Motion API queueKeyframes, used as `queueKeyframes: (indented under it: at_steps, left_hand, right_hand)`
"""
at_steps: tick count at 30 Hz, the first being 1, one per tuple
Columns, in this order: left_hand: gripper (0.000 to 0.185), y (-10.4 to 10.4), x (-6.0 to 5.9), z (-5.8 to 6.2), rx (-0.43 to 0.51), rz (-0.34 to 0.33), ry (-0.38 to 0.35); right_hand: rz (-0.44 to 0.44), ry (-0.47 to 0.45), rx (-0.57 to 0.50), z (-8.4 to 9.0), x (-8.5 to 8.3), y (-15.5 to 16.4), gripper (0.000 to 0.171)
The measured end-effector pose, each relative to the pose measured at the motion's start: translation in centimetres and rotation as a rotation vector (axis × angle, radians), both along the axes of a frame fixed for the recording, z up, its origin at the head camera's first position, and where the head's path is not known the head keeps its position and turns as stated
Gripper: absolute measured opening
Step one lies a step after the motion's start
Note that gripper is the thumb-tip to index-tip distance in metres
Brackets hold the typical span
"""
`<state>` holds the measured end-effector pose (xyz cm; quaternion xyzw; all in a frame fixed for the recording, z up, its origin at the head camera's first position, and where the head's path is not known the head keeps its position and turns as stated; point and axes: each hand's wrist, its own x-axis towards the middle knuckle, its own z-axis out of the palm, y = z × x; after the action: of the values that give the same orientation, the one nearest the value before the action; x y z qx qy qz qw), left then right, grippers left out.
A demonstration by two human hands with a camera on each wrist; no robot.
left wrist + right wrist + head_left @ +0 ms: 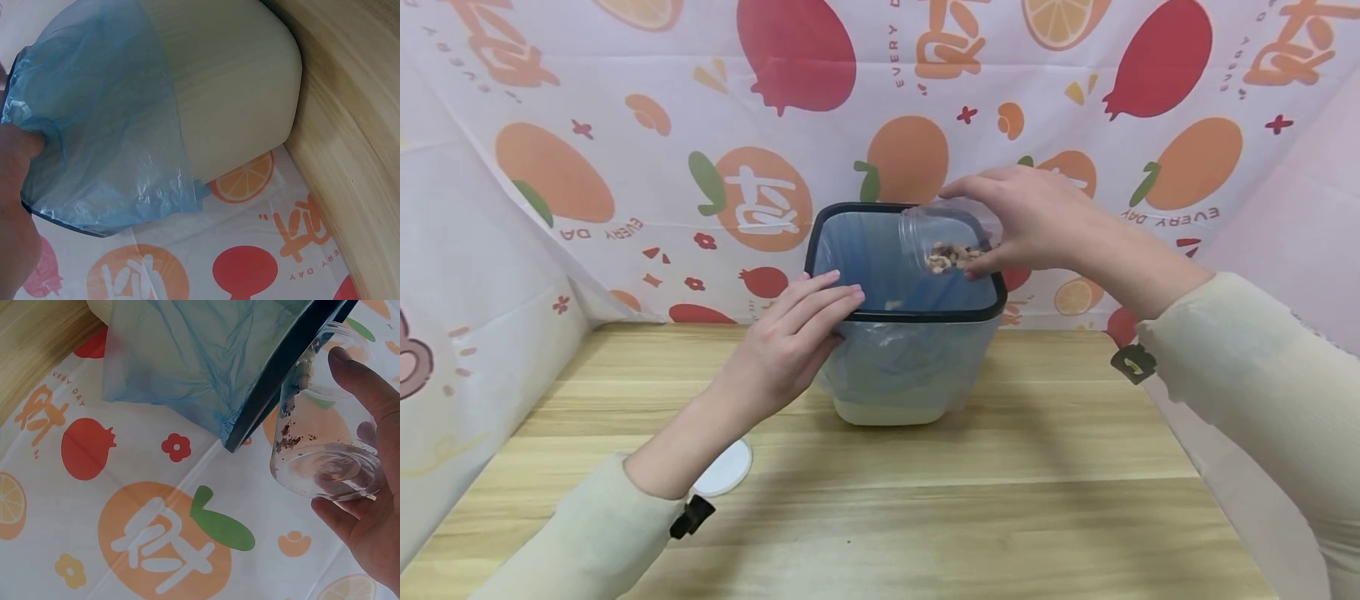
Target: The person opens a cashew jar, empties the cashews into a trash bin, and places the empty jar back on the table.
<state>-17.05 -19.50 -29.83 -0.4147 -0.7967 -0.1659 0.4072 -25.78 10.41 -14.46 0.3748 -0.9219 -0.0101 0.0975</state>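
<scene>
A bin [889, 414] with a black rim stands upright on the table, lined with a thin blue plastic bag [910, 362] folded over its outside. My left hand [786, 342] grips the near-left part of the rim, fingers over the edge and thumb outside against the bag. Above the bin's right side, my right hand [1037, 221] holds a clear jar [917, 233] tipped on its side, mouth toward the inside of the bin. Small pale-brown, nut-like pieces [951, 257] lie along the jar's lower wall near its mouth. Dark crumbs [289, 437] cling inside near its base.
A round white lid [726, 468] lies on the wooden table [925, 517], partly behind my left forearm. Behind the bin hangs a fruit-printed cloth [662, 183], which also covers the sides.
</scene>
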Motion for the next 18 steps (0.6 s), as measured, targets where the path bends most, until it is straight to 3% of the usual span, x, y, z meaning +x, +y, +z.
queueKeyframes:
  at_steps: [18]
  left_hand:
    - [0.062,-0.07,0.03,-0.09,-0.002,0.002,-0.003]
  right_hand:
    - [0.02,0.03,0.036,0.57,0.19,-0.48,0.087]
